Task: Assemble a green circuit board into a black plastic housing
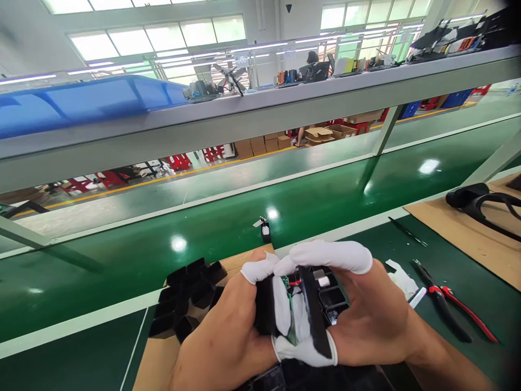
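Note:
Both hands wear white finger covers over several fingertips. My left hand (232, 320) is closed round the left side of a black plastic housing (265, 307). Opposite it, my right hand (368, 309) grips the right side, a flat black panel (315, 312), between thumb and fingers. Through the gap between the two sides show a green circuit board (285, 281), a short red wire (295, 283) and white-covered fingertips reaching inside. Whether the two black sides are joined is hidden by the fingers. Black compartments (331, 296) with small parts lie beneath and beside the hands.
Red-and-black pliers (442, 296), a thin pointed tool (408, 232) and white scraps (402, 278) lie on the green mat at right. Black box-like parts (195, 296) on cardboard are at left. A shelf with a blue bin (97, 103) crosses ahead. A small black item (265, 231) lies beyond the bench.

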A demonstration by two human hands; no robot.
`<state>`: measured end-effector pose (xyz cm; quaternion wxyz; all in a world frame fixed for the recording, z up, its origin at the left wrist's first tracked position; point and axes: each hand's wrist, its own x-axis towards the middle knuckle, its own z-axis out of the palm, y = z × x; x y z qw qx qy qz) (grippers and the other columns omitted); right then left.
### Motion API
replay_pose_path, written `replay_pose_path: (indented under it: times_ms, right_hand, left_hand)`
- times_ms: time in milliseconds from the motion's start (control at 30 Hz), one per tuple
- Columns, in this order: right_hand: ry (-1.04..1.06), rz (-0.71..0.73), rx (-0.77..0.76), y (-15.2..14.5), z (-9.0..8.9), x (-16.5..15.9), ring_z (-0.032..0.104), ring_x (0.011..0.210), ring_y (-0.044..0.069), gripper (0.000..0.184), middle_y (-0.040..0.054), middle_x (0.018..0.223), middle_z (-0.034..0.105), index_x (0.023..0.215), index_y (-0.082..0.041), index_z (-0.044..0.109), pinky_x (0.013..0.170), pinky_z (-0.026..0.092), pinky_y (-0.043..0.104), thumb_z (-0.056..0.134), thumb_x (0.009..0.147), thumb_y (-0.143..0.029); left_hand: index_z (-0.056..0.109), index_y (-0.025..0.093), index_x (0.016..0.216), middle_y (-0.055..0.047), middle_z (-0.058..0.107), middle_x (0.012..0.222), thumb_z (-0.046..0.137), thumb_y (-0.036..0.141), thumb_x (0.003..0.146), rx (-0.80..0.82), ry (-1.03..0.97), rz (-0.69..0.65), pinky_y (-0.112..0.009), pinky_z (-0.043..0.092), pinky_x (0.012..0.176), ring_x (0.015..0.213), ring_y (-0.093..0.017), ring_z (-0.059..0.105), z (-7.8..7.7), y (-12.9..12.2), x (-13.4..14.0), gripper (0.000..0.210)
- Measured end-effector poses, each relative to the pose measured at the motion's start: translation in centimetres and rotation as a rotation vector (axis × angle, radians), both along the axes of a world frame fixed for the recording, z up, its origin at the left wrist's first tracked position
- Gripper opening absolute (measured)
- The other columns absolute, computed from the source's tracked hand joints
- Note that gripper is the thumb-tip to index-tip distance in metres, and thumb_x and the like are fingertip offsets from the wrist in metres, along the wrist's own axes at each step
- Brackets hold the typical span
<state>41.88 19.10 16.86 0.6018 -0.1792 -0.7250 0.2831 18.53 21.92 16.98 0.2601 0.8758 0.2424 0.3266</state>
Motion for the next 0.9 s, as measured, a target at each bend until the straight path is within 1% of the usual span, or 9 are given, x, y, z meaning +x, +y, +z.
replay_pose_path:
  times_ms: [100,233,400,500,567,633,700,767,900]
  right_hand:
    - [0.083,0.002,0.012,0.2,-0.1,-0.4,0.082,0.121,0.026,0.098,0.0032,0.141,0.080,0.159,-0.035,0.060,0.105,0.072,0.034,0.106,0.074,-0.019]
    - [-0.005,-0.034,0.039,0.4,0.2,-0.3,0.081,0.112,0.027,0.096,0.0057,0.138,0.079,0.158,-0.036,0.057,0.098,0.073,0.041,0.105,0.076,-0.022]
    - [0.021,-0.107,0.030,0.3,-0.3,-0.6,0.074,0.097,0.022,0.113,0.0056,0.125,0.077,0.161,-0.031,0.057,0.086,0.069,0.035,0.113,0.063,-0.025]
    - [0.125,0.017,-0.057,0.1,-0.7,-1.3,0.081,0.105,0.024,0.126,0.0082,0.134,0.077,0.165,-0.032,0.051,0.098,0.071,0.036,0.116,0.057,-0.036]
    - [0.173,0.133,-0.117,0.1,-0.5,-1.6,0.083,0.109,0.025,0.135,0.0089,0.138,0.077,0.168,-0.035,0.045,0.102,0.070,0.035,0.117,0.054,-0.036]
    - [0.186,0.185,-0.139,0.0,-0.1,-1.4,0.084,0.110,0.025,0.134,0.0069,0.133,0.079,0.169,-0.035,0.042,0.104,0.070,0.034,0.116,0.057,-0.031]
    - [0.139,0.179,-0.128,-0.1,0.3,-1.0,0.082,0.115,0.023,0.126,0.0047,0.130,0.080,0.171,-0.034,0.039,0.111,0.067,0.034,0.112,0.068,-0.024]
    - [0.045,0.126,-0.088,-0.1,0.5,-0.4,0.079,0.122,0.022,0.122,0.0050,0.136,0.078,0.173,-0.034,0.035,0.116,0.063,0.033,0.106,0.075,-0.017]
    - [-0.180,-0.076,0.051,0.2,0.7,0.2,0.073,0.125,0.022,0.105,0.0100,0.145,0.071,0.170,-0.028,0.043,0.109,0.063,0.033,0.098,0.082,-0.015]
  left_hand:
    - [0.039,0.046,0.163,-0.008,0.066,0.153,0.088,0.051,0.094,0.001,-0.008,0.000,-0.054,0.058,0.120,0.142,-0.038,0.065,0.0,0.0,-0.3,0.084]
    - [0.034,0.046,0.166,-0.011,0.061,0.158,0.093,0.048,0.090,-0.062,-0.043,-0.025,-0.057,0.055,0.124,0.147,-0.040,0.061,-0.4,0.1,-0.2,0.095]
    - [0.030,0.038,0.167,-0.013,0.065,0.141,0.094,0.037,0.086,-0.204,-0.095,-0.139,-0.046,0.070,0.093,0.108,-0.032,0.075,-1.0,0.4,0.0,0.104]
    - [0.046,0.035,0.159,-0.010,0.068,0.130,0.089,0.034,0.090,-0.345,-0.107,-0.118,-0.046,0.071,0.094,0.107,-0.031,0.076,-0.9,0.2,-0.1,0.081]
    - [0.053,0.040,0.156,-0.006,0.072,0.125,0.086,0.039,0.095,-0.446,-0.160,-0.105,-0.046,0.070,0.095,0.106,-0.030,0.076,-0.8,-0.1,-0.1,0.070]
    - [0.055,0.044,0.157,-0.005,0.075,0.125,0.084,0.046,0.097,-0.520,-0.248,-0.138,-0.047,0.069,0.094,0.103,-0.030,0.076,-1.0,-0.2,-0.2,0.066]
    - [0.058,0.044,0.157,-0.007,0.075,0.131,0.081,0.050,0.098,-0.605,-0.343,-0.185,-0.049,0.068,0.096,0.110,-0.033,0.075,-1.4,-0.3,-0.6,0.063]
    - [0.060,0.039,0.158,-0.011,0.074,0.141,0.074,0.058,0.102,-0.719,-0.435,-0.203,-0.054,0.066,0.106,0.123,-0.038,0.073,-2.1,-0.5,-1.2,0.062]
    - [0.060,0.035,0.161,-0.012,0.062,0.166,0.057,0.074,0.105,-0.987,-0.620,-0.129,-0.060,0.051,0.130,0.156,-0.043,0.056,-2.6,-1.0,-2.3,0.068]
